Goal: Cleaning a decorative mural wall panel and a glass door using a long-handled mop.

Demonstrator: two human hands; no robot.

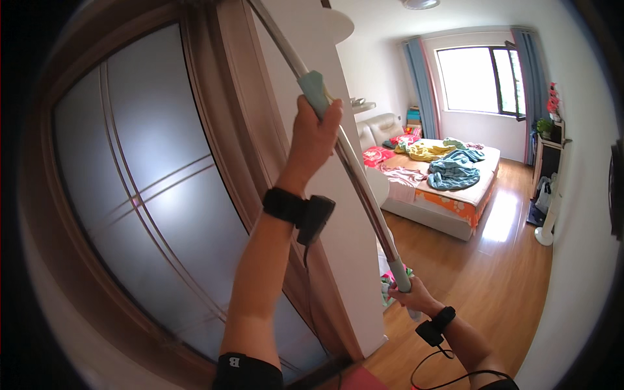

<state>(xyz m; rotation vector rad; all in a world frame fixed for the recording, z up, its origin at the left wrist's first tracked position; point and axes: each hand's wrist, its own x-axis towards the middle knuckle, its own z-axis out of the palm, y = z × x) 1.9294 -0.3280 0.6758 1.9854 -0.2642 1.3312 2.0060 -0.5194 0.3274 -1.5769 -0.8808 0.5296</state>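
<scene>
A long metal pole [363,187] with light green plastic grips slants from the top of the view down to the lower right. High on it, my left hand [317,131] is closed around the shaft just at the upper green sleeve [314,92]. My right hand [414,295] holds the pole's lower end by its pale green handle [399,275]. The pole's top end runs out of view. Beside it on the left stands a sliding door with frosted glass [146,146] and a brown frame [258,112]. Both wrists wear black straps with a small cabled box.
A white wall end [331,214] stands right behind the pole. Farther off are a bed [424,222] with crumpled bedding, a window [468,78] with blue curtains, and a cabinet [551,144] against the right wall. A white stand [544,236] rests on the wooden floor. Cables hang from both wrists.
</scene>
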